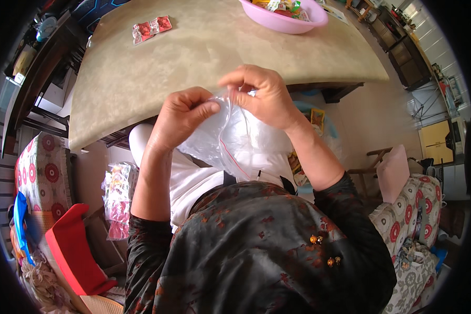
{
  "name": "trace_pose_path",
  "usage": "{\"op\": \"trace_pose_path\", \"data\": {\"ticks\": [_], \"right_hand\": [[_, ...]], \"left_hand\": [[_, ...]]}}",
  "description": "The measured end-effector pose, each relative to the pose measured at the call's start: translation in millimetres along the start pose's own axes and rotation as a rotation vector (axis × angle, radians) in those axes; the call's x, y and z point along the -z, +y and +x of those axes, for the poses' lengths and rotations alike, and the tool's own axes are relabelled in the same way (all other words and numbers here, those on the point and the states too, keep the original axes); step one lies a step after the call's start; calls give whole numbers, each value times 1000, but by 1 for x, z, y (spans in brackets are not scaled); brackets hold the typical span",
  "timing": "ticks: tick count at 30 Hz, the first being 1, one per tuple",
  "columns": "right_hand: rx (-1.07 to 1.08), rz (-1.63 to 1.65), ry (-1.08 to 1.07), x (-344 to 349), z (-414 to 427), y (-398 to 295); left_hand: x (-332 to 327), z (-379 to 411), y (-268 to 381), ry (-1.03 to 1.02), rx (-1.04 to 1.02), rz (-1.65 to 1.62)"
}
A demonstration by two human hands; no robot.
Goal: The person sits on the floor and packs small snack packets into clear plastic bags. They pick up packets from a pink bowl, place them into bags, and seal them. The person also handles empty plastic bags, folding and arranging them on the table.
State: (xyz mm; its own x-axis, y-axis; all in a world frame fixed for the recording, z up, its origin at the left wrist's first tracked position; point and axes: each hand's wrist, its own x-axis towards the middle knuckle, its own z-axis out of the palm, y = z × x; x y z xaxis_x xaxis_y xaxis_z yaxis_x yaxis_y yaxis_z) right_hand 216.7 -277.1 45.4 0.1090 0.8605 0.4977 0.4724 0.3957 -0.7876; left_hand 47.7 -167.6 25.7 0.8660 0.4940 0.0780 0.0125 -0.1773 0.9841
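Above my lap I hold a clear plastic zip-lock bag [206,137] with a red line along its seal. My left hand [182,115] pinches its left upper edge between thumb and fingers. With thumb and curled fingers, my right hand [265,92] grips the top near the seal. The bag hangs down over my white trousers and looks empty, though its folds make that hard to judge. Beyond my left hand, two joined red-and-white packets [152,29] lie on the table [188,55].
A pink plastic basin [286,24] of colourful packets stands at the table's far side. Below the table's right part, a blue basin [331,121] holds more packets. Several clear-wrapped packs [118,196] are stacked at my left, near a red chair back [76,251].
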Motion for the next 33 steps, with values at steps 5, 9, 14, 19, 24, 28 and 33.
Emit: {"op": "trace_pose_path", "data": {"ticks": [5, 9, 14, 19, 24, 28, 33], "right_hand": [[-364, 318, -133, -4, -15, 22], [-493, 351, -179, -13, -29, 27], [-595, 290, -83, 0, -33, 32], [-651, 271, -102, 7, -33, 33], [-673, 265, -122, 19, -32, 35], [-510, 121, 23, 32, -31, 46], [-150, -115, -31, -9, -18, 18]], "left_hand": [[-7, 2, -7, 301, -163, -88], [-8, 4, -17, 460, -233, -44], [0, -2, -19, 614, -230, -134], [3, -8, -24, 655, -157, -208], [2, -14, -24, 724, -225, -135], [3, -16, -26, 733, -299, -100], [-16, -10, -21, 585, -305, -78]]}}
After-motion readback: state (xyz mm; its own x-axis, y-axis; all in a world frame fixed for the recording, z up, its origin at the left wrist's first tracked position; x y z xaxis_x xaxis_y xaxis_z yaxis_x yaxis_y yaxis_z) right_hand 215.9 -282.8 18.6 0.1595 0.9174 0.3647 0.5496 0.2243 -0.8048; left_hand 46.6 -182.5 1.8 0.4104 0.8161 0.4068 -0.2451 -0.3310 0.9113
